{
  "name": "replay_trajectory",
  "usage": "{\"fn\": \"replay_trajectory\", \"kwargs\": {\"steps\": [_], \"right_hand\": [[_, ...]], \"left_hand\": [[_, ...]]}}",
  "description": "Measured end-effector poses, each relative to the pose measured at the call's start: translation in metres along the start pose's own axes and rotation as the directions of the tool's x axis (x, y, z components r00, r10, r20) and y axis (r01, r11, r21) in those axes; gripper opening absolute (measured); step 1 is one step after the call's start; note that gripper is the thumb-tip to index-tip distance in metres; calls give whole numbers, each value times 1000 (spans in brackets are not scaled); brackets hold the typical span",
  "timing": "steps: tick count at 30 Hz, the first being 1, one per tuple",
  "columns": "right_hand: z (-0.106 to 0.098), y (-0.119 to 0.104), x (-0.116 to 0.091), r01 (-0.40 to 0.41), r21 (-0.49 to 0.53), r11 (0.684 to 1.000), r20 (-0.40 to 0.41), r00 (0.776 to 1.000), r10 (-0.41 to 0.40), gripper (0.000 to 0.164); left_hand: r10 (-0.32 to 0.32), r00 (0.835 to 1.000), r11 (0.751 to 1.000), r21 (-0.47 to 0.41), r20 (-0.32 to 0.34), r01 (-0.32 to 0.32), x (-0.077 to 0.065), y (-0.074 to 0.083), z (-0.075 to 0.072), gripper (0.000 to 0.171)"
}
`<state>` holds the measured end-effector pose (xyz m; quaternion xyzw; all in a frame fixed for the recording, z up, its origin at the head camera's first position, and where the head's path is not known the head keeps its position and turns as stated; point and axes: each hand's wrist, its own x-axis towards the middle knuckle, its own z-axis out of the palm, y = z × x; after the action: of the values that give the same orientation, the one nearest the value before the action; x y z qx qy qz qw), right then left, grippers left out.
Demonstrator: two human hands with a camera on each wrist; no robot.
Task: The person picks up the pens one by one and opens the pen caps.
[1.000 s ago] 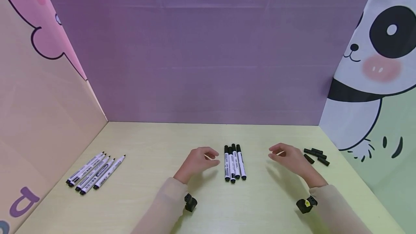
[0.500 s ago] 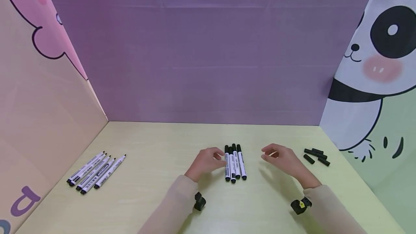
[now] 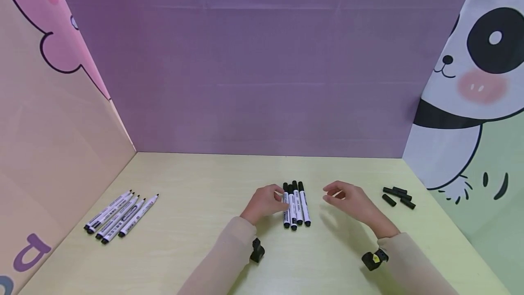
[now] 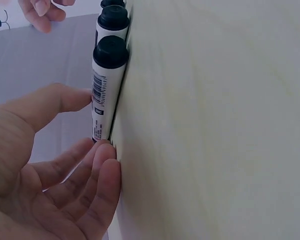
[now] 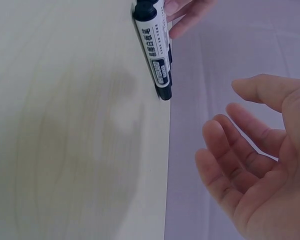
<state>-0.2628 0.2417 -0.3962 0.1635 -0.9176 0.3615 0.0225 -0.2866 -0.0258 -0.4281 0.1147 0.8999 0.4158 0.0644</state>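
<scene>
Several whiteboard markers [image 3: 304,206] with black caps lie side by side in the middle of the table. My left hand [image 3: 264,205] is at the leftmost marker [image 4: 104,85]. In the left wrist view its thumb [image 4: 72,99] meets the marker's side and its loosely bent fingers [image 4: 107,175] lie by the far end. To the right of the row hovers my right hand [image 3: 348,201], holding nothing. The right wrist view shows its relaxed fingers [image 5: 215,140] and thumb apart, a short way from the rightmost marker [image 5: 154,50].
Several markers [image 3: 123,217] without caps lie in a slanted group at the table's left. Several loose black caps [image 3: 399,195] are scattered on the right. A purple wall [image 3: 262,58] stands behind the table [image 3: 196,181], with printed walls on both sides.
My left hand has moved right, up to the leftmost marker of the middle row. My right hand has come left, closer to the row. The markers and caps have stayed put.
</scene>
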Motion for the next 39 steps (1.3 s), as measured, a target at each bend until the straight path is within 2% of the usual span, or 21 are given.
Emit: {"fn": "replay_trajectory", "kwargs": {"steps": [4,9,13,18,25,34,39], "right_hand": [[3,-2,1,3,4,1000,2,1000,-3,27],[6,-3,2,16,20,1000,10,1000,-16,25],[8,-3,2,21,28,999,16,1000,-22,24],[7,-4,2,22,22,1000,19,1000,-23,23],[7,-1,1,33,13,999,30,999,-33,23],[6,1,1,38,22,999,28,999,-38,23],[6,0,1,36,35,999,26,999,-37,23]], "left_hand": [[-22,1000,1000,-6,2,22,-1,1,-1,46],[-89,996,996,-30,20,90,-5,3,-3,48],[-131,991,991,-6,25,131,-7,5,-3,49],[-153,988,988,21,20,153,-7,7,-3,48],[-161,987,986,47,15,160,-5,9,-1,40],[-160,987,987,-23,19,161,-5,4,-2,40],[-140,990,989,-47,10,140,-6,1,-4,42]]}}
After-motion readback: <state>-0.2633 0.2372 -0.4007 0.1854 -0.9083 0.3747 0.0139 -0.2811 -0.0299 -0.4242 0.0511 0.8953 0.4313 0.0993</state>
